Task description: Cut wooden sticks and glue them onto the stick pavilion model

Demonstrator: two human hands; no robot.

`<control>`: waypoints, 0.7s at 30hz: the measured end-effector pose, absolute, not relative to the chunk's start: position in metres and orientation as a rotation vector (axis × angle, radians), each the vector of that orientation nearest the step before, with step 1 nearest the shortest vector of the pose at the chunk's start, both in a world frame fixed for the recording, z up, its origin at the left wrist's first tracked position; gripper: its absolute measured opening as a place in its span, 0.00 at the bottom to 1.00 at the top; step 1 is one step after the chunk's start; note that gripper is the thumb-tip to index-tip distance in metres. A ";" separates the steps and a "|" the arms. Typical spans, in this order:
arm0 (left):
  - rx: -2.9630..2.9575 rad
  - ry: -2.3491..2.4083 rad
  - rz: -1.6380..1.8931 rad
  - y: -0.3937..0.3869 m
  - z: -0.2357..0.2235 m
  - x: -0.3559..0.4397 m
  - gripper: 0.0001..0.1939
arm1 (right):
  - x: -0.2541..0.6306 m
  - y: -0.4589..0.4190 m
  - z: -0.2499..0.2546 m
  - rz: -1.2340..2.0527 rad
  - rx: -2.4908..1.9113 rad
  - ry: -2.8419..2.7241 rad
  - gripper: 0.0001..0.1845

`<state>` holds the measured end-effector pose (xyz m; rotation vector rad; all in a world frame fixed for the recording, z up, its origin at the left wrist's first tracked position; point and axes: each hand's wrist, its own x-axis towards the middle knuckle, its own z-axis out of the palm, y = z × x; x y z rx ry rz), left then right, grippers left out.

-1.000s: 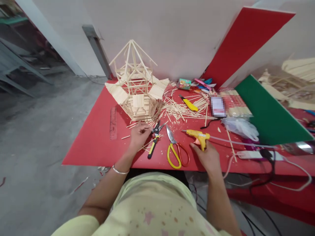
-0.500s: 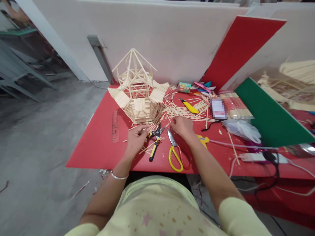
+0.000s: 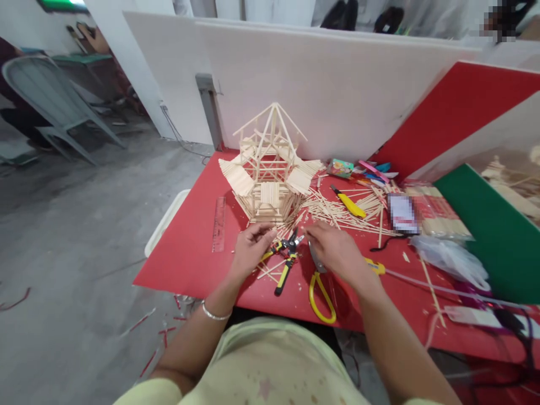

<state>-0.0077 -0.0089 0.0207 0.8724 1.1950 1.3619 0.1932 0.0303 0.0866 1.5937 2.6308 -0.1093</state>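
My left hand (image 3: 253,248) is just in front of the stick model (image 3: 270,194), its fingers curled together; whatever they pinch is too small to make out. Opposite it, my right hand (image 3: 336,250) has thumb and fingers pressed together, with a tiny pale bit at the tips that I cannot identify. Between and below the hands lie black-and-yellow pliers (image 3: 287,269), jaws towards the right fingertips. Scissors (image 3: 321,298) with one yellow and one red handle rest under the right hand, which hides part of them. The model is a tiered, pale wooden frame with a pointed top.
Loose sticks (image 3: 333,209) cover the red board (image 3: 181,247) right of the model, with a yellow cutter (image 3: 350,203) on them. A clear ruler (image 3: 219,224) lies left. A yellow glue gun (image 3: 374,266), a plastic bag (image 3: 451,259) and a green board (image 3: 498,242) are at right.
The view has swung left and up, so everything sits further right and lower. My right hand has come over the scissors' blades. Both hands stay close together before the model.
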 end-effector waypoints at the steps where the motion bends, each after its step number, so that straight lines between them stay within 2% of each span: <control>1: 0.944 1.166 1.352 -0.010 0.025 -0.008 0.18 | 0.186 0.023 0.092 -0.030 1.545 2.629 0.18; 6: 1.187 1.269 1.325 -0.017 0.036 -0.017 0.09 | 0.168 0.012 0.097 0.269 1.310 2.845 0.16; 8: 1.324 1.335 1.278 -0.017 0.035 -0.024 0.09 | 0.169 0.016 0.095 0.330 1.243 2.968 0.15; 12: 1.606 1.343 1.157 -0.016 0.032 -0.032 0.11 | 0.172 0.026 0.096 0.344 1.057 3.162 0.14; 17: 1.738 1.361 1.243 -0.014 0.034 -0.032 0.08 | 0.169 0.035 0.103 0.315 0.883 3.238 0.10; 21: 1.476 1.303 1.313 -0.009 0.030 -0.032 0.09 | 0.166 0.041 0.100 0.317 0.977 3.277 0.15</control>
